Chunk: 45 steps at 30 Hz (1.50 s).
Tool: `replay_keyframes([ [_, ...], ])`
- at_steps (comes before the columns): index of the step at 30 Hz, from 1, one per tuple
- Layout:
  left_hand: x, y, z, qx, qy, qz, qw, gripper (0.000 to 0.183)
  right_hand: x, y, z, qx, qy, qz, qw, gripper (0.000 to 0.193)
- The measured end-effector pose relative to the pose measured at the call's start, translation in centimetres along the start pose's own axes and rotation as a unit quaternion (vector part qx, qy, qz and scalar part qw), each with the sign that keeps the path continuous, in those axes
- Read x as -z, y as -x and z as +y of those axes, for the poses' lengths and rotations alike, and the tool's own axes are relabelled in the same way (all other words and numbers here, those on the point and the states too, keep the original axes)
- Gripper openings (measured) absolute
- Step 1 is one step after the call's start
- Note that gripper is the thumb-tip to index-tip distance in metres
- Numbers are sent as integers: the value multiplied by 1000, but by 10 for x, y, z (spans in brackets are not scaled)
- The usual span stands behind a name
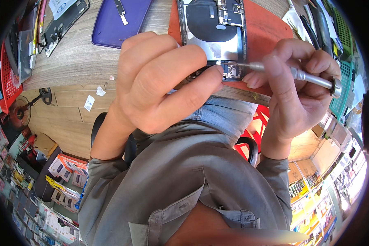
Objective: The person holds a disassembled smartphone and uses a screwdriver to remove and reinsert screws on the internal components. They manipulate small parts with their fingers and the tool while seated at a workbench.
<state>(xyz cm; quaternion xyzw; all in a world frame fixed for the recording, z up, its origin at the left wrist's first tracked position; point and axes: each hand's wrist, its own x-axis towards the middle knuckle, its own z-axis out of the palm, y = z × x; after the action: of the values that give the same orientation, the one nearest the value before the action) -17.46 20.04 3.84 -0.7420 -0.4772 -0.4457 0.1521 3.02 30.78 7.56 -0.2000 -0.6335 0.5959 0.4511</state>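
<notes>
An opened smartphone (229,45) lies on a red-orange mat (266,24), its inner frame and boards exposed. My right hand (291,90) grips a slim silver screwdriver (301,75); its thin tip reaches the phone's lower edge. From the left, my left hand (160,78) comes over the phone's lower left corner. Its thumb and index finger nearly meet beside the screwdriver tip, by a small pale piece at the phone's edge. Whether those fingers pinch that piece or steady the phone is hard to make out.
A purple tray (106,28) holding a small phone part sits on the wooden table (74,61). Farther left lies a dark phone panel (67,26). Red (8,78) and green baskets (342,90) flank the table; tools stand at the far right.
</notes>
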Motion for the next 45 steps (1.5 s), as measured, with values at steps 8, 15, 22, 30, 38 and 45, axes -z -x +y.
replay_keyframes([
  [8, 2, -1, 0, -4, -13, -5, 1000, 32, -15, -7, -13, -25, 15, 24, 999, 48],
  [15, 1, 0, -2, -18, -11, -2, 1000, 32, -8, -5, -6, 1, 9, -4, 1000, 49],
  [22, 1, 1, -4, -28, -3, 1, 1000, 31, -2, -1, -4, -10, 0, -2, 1000, 49],
  [30, 1, 0, -2, -24, -25, 4, 999, 28, -3, -3, -5, -5, 16, -14, 1000, 49],
  [38, 1, 1, 1, -11, -33, 2, 999, 28, 0, -2, -10, -22, 56, -30, 998, 51],
  [45, 1, 1, 1, -9, -31, 3, 999, 29, -4, -3, -10, -10, 58, -33, 998, 49],
])
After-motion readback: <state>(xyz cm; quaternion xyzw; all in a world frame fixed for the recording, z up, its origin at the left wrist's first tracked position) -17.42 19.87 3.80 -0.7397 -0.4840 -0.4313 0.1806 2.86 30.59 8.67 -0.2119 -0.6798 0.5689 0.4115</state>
